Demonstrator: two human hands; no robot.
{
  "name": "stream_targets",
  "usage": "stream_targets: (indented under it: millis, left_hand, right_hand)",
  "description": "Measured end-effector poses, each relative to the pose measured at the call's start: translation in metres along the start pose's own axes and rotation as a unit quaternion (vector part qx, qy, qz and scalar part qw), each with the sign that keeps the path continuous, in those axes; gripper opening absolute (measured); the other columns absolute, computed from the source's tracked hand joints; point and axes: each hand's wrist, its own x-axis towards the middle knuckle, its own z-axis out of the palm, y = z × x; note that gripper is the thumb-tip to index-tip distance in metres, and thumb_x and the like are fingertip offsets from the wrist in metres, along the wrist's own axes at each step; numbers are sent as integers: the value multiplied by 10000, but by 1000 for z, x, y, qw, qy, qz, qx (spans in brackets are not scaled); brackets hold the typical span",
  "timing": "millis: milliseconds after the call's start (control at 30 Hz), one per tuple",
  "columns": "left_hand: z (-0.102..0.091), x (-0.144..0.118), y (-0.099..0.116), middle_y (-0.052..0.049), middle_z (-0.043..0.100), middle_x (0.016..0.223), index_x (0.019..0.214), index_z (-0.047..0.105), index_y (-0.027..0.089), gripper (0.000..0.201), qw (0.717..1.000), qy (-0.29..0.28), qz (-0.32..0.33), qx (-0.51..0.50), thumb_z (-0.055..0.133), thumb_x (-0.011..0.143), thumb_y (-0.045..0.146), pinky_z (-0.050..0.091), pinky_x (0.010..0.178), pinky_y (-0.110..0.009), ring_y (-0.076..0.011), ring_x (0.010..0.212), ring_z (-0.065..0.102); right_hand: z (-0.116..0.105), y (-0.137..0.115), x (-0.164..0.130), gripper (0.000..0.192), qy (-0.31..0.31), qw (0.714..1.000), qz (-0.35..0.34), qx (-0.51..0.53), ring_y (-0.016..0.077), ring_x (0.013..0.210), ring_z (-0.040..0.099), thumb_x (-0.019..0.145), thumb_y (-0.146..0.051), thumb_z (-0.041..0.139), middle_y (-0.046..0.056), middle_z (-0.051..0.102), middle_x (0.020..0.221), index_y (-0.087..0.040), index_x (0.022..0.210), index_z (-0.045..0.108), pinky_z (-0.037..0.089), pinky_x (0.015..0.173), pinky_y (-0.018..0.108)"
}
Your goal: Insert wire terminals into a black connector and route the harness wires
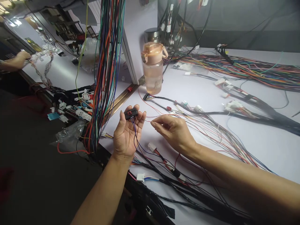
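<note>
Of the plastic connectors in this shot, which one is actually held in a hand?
The black connector with a red insert, at the left hand's fingertips. The white connectors lie loose on the table.

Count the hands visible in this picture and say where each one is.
3. The left hand holds a black connector at centre; the right hand pinches a thin wire beside it; a co-worker's hand rests far left. Others may be hidden.

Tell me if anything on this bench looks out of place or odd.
One thing stands out: a pink-lidded water bottle stands upright on the white table amid loose wire harnesses. Otherwise, the left hand holds a black connector; the right hand pinches a thin wire.
</note>
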Motion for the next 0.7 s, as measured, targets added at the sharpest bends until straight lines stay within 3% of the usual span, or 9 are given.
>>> stream_targets:
  millis: [300,700]
  left_hand:
    - [-6,-1,1,3,672,1136,983,686,258,230,1000,-12,-25,-14,497,930,379,516,919,-266,-105,918,657]
    - [-2,0,1,-20,689,1086,939,700,228,207,1000,-2,-27,-8,549,905,365,516,914,-239,-111,916,662]
  right_hand:
    - [-3,-4,-3,81,61,992,-97,-46,94,632,574,850,-202,616,-4,681,742,-200,817,690,455,610,223]
    - [-6,-5,-4,179,61,980,-152,-113,103,657,588,910,-235,536,11,674,737,-198,851,700,458,614,231]
